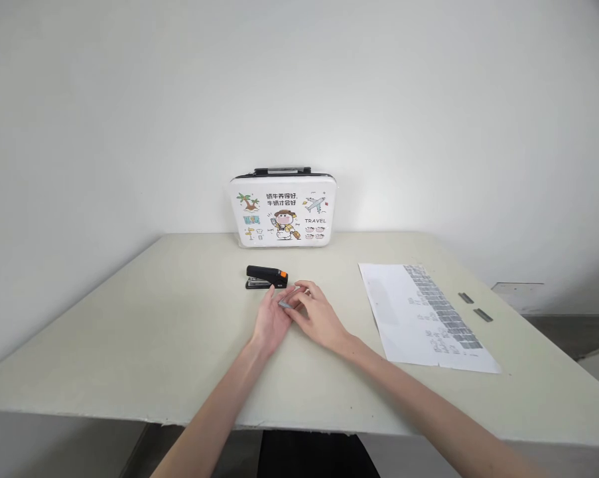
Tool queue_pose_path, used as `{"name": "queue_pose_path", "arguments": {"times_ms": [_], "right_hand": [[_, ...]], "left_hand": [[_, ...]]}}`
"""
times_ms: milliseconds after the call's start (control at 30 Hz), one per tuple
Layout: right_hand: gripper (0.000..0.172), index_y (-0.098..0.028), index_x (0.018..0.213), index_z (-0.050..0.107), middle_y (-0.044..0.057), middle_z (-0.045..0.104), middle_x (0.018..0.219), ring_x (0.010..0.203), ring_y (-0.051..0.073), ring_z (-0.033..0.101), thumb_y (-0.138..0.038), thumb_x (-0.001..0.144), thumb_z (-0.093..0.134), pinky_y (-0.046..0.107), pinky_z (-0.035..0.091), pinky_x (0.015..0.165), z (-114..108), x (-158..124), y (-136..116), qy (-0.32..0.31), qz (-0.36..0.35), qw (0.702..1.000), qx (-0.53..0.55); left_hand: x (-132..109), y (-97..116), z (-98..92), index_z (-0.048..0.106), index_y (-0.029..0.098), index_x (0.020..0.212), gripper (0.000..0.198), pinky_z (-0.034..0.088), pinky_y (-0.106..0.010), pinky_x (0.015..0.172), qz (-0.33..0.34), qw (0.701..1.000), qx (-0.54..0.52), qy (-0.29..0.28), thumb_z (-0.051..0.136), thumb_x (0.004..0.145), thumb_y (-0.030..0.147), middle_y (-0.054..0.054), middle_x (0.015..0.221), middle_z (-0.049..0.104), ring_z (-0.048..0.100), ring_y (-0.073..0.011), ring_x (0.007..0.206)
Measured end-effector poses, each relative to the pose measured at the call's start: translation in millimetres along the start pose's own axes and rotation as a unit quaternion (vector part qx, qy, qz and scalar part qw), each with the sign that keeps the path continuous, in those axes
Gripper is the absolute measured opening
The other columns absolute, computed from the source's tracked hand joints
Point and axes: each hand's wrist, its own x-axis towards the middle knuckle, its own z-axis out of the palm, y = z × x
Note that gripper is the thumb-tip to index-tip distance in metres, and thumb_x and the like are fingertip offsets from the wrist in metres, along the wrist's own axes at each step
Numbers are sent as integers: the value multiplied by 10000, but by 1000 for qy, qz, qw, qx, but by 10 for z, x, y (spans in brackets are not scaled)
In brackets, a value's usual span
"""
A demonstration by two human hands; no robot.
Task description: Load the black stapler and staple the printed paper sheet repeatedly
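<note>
My left hand (270, 323) is turned palm up, its thumb apart and its fingers stretched out. A small grey strip of staples (286, 304) lies across its palm and fingers. From the right, my right hand (319, 317) pinches at the strip with thumb and fingers; the far end is partly hidden by the fingers. Just beyond both hands, a black stapler (262, 275) with an orange part rests on the table, its jaw end facing left.
A white travel case (285, 212) with cartoon prints stands against the wall at the back. On the right lies a white sheet of paper (386, 309) bearing rows of grey strips. Two loose staple strips (483, 315) are beside it, near the right edge of the table (130, 332).
</note>
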Motion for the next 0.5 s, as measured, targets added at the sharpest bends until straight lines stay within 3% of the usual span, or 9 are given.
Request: {"name": "queue_pose_path", "arguments": {"times_ms": [133,300,400,500], "right_hand": [[141,-260,1067,692,109,560,1425,1342,265,573,-360,1022,605,465,471,1136,-354,-238,146,9,22,1000,0],[223,-283,1050,687,88,589,1421,1323,278,598,-459,1031,552,467,481,1108,-1029,-659,490,44,74,995,-58],[298,-287,1024,705,84,610,1414,1254,298,636,-537,1012,545,414,573,890,-1463,-955,744,85,143,979,-120],[369,-277,1033,721,99,612,1423,1115,296,685,-596,985,541,349,552,638,-1854,-1292,984,133,213,950,-187]], "left_hand": [[5,-23,11,684,90,1149,443,464,-421,1134,2,1000,31,4,467,1079,470,-231,1351,690,680,-300,1241],[1,-9,67,705,96,1072,398,485,-426,1108,3,998,56,42,480,1076,425,-224,1314,707,700,-309,1205],[27,3,91,727,98,1043,386,514,-399,1051,-2,996,63,61,496,1066,407,-205,1248,729,712,-293,1156],[64,6,96,745,109,991,358,536,-373,978,-2,995,72,62,562,1029,415,-172,1113,753,720,-273,1064]]}}
